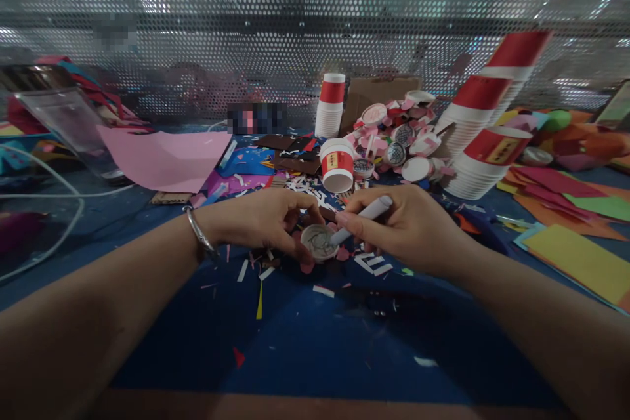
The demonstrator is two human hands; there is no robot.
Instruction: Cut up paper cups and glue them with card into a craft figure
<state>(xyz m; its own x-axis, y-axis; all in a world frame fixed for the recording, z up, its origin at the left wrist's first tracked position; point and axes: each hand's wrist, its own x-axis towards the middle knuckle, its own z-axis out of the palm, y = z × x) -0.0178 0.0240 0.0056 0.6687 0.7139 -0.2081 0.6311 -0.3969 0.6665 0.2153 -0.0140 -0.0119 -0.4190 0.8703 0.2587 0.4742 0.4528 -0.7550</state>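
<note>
My right hand [394, 226] is closed around a light grey marker pen [367, 215], its lower end touching a small round white paper piece, like a cut-off cup bottom [319, 241]. Dark lines are drawn on its face, and pink bits stick out around its edge. My left hand [275, 223], with a silver bracelet on the wrist, grips this piece at its left side between thumb and fingers. Just behind the hands a red and white paper cup [337, 166] lies tipped toward me. A heap of similar pink-edged round pieces [394, 138] sits behind it.
Stacked paper cups [475, 170] lean at the right, and another stack [329, 105] stands at the back. Coloured paper [581, 256] lies right, a pink sheet [167, 157] left. Scissors [384, 302] and scraps lie in front. A clear jar [63, 118] and white cable [73, 193] are at left.
</note>
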